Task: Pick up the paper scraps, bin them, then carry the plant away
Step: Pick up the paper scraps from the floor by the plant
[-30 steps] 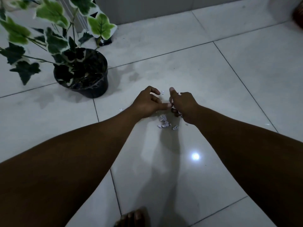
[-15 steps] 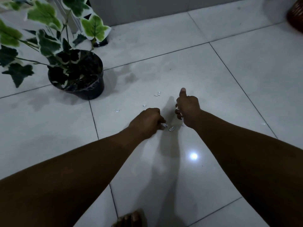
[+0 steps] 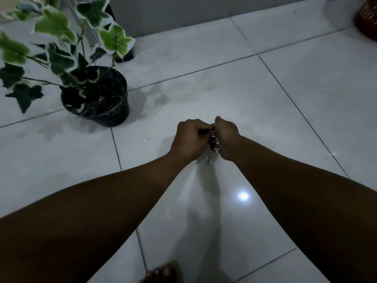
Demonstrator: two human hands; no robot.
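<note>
Small white paper scraps lie on the pale tiled floor: a few (image 3: 211, 160) just below my hands, one (image 3: 144, 139) to the left, one (image 3: 196, 117) just beyond my knuckles. My left hand (image 3: 189, 138) and my right hand (image 3: 227, 135) meet fingertip to fingertip low over the floor. My right hand is curled around gathered scraps (image 3: 216, 144), white bits showing under its palm. My left fingers are pinched together against it; what they hold is hidden. The ivy plant, in a black pot (image 3: 104, 103), stands to the left, apart from both hands.
A dark red-brown basket-like container (image 3: 367, 19) sits at the top right edge. A wall runs along the top, with a dark furniture foot (image 3: 126, 57) behind the plant. My bare toes (image 3: 161, 272) show at the bottom. A light reflection (image 3: 243, 195) glares on the tile.
My left hand has risen from the scraps on the floor and moved up to meet my right hand. The view shifted slightly; the plant has not moved.
</note>
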